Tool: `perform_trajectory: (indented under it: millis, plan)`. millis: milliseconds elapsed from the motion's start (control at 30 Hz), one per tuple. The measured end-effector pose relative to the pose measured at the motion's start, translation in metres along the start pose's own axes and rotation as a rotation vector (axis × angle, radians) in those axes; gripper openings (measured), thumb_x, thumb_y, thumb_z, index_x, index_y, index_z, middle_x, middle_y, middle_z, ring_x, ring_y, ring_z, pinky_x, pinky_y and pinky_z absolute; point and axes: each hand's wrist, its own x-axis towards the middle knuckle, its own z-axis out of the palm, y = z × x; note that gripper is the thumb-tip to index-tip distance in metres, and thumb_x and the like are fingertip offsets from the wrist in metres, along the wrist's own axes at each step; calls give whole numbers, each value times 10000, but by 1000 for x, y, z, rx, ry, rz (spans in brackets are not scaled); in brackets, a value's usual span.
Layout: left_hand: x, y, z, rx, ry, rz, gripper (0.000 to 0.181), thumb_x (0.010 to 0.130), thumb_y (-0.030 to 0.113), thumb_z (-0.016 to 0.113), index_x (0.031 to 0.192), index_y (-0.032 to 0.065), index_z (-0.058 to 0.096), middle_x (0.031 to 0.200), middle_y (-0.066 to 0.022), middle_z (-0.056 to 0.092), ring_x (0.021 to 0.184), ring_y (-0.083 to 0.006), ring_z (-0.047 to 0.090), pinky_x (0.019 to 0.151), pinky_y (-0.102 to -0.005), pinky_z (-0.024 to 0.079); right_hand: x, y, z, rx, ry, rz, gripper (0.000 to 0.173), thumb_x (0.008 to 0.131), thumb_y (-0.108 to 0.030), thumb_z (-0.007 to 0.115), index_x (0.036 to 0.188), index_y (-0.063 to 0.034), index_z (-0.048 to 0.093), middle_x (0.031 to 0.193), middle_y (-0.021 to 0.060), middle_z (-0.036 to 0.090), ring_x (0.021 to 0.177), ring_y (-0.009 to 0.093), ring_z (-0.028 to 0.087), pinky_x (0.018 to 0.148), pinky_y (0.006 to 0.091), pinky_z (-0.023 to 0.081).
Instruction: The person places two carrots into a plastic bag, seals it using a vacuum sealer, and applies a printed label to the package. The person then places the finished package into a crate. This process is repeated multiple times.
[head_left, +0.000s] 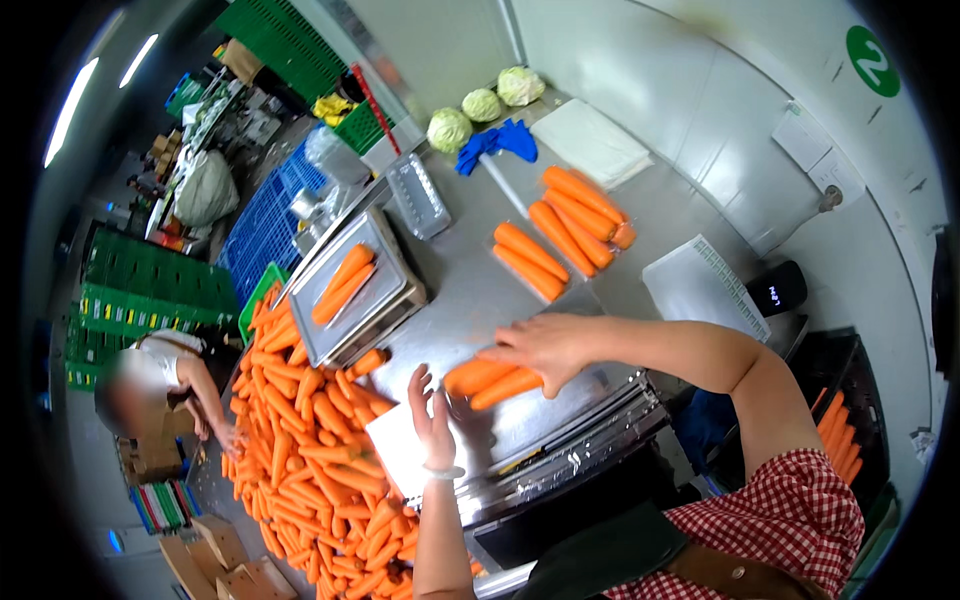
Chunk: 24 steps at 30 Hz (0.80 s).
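Several carrots (495, 381) lie on the metal work surface under my right hand (551, 349), whose fingers grip them from above. My left hand (433, 424) is just left of their thick ends, fingers spread and holding nothing. Beneath it is a white sheet (409, 450), beside a large heap of loose carrots (322, 450). Two carrots (345, 281) rest on the metal tray of a scale (375, 319). Beyond my right hand lie bagged carrots (574, 217) in clear film and a smaller pack (530, 261).
Cabbages (481, 105), blue gloves (497, 142), white sheets (592, 142) and a clear plastic tray (418, 195) lie towards the wall. A digital clock (778, 289) stands at right. A co-worker (169, 375) reaches into the heap from the left. A black crate (862, 390) holds more carrots.
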Motion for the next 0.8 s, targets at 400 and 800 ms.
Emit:
perform_trajectory:
  millis: [400,800]
  plan:
    - [-87,-5,-32,485,-167,263,421,881,181,673,1272,46,594,1314,-159,556,1227,-375,488,1055,-472,385,-24,-44,76,255,383,144,712,847,-320,722,1438,-53,428,1445,168,452,1389,316,376,1122,447,346]
    - [-131,-14,-97,338,205,-28,295,901,141,693,1144,-8,620,1134,-179,623,992,-308,618,866,-364,506,-127,-85,84,480,901,547,509,917,-350,663,1293,-26,551,1234,169,564,1247,338,487,1081,451,367]
